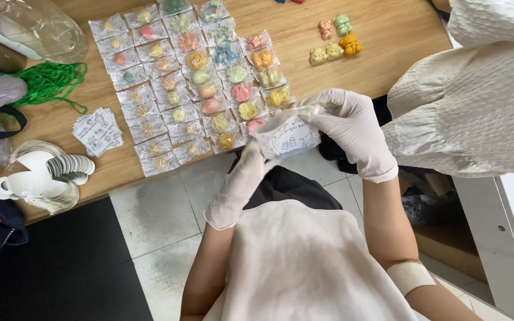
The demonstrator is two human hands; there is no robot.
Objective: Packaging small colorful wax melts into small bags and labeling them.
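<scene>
Left hand (pixel 242 181), in a thin white disposable glove: forearm rises from the lower centre, wrist bent, fingers closed up against the lower left corner of the small clear plastic pouch with a printed white card inside (pixel 287 135). The fingertips blur into the pouch, so the exact pinch is hard to make out.

Pouch: held in the air just off the near edge of the light wooden table (pixel 400 53), above the tiled floor, between both hands. It is crumpled and roughly rectangular, with the card's line drawings showing through. Whether it holds anything besides the card cannot be told.

Right hand (pixel 352 128), same glove: forearm comes up from the lower right, hand arched over the pouch's upper right edge, thumb and fingers closed on it.

Behind the hands, on the table: rows of small clear packets holding coloured flower-shaped pieces (pixel 191 83); left of them a stack of printed white cards (pixel 97 131), a pile of round white discs (pixel 60 172) and a tangle of green cord (pixel 49 83). Far right: loose unwrapped moulded pieces in pink, green, yellow and orange (pixel 334 41). Another person's white textured garment (pixel 477 89) is cut off at the right edge.
</scene>
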